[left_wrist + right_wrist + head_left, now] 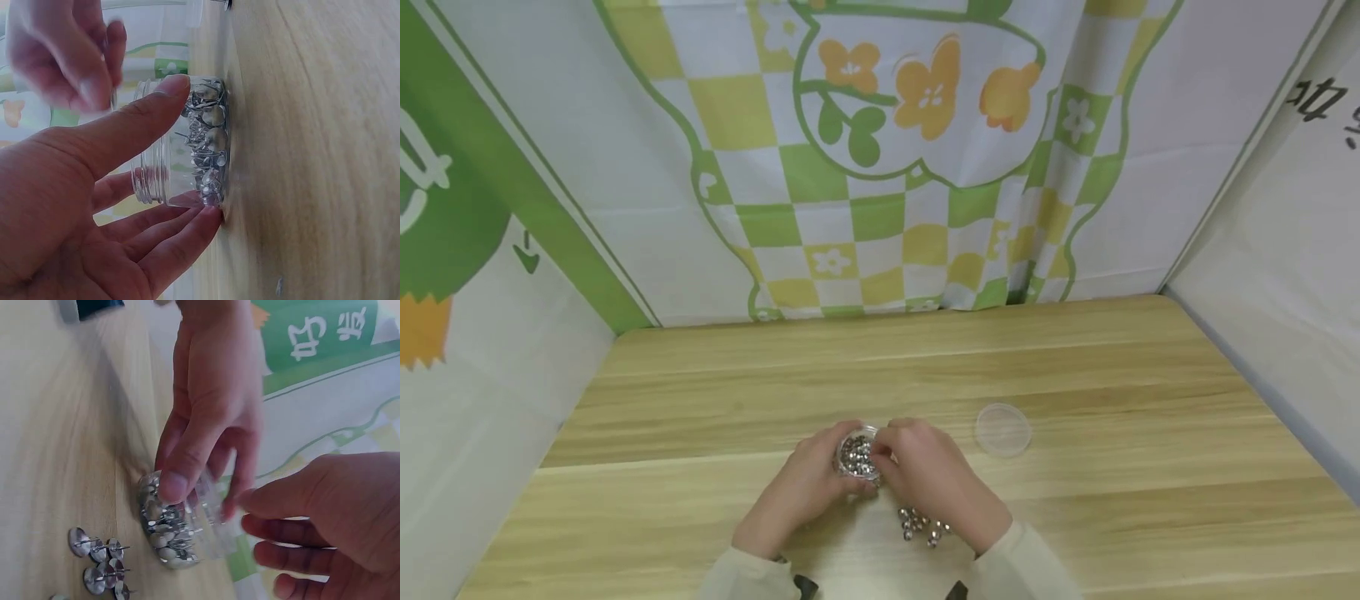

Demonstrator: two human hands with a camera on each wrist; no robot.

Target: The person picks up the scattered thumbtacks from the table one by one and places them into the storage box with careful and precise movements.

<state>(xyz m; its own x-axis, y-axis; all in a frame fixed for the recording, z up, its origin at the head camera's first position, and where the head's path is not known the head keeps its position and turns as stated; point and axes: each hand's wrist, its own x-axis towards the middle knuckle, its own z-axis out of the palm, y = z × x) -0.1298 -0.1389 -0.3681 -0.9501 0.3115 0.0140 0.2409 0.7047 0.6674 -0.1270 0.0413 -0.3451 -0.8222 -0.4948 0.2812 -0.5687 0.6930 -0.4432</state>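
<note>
My left hand [812,475] holds a small clear jar [180,164] with a threaded neck. Its thumb lies along one side of the jar and the fingers curl round the other. Silver thumbtacks [212,139] fill the lower part of the jar. Over the open mouth is my right hand [921,467], thumb and forefinger together; in the left wrist view a thin metallic sliver, like part of a thumbtack [114,99], shows between those fingertips. A small heap of loose thumbtacks [95,580] lies on the table beside the jar, below the right forearm in the head view.
A round translucent lid [1003,430] lies flat on the wood-grain table [700,392], right of the hands. Printed cloth [880,217] hangs along the back edge, with more cloth walls at the left and right sides.
</note>
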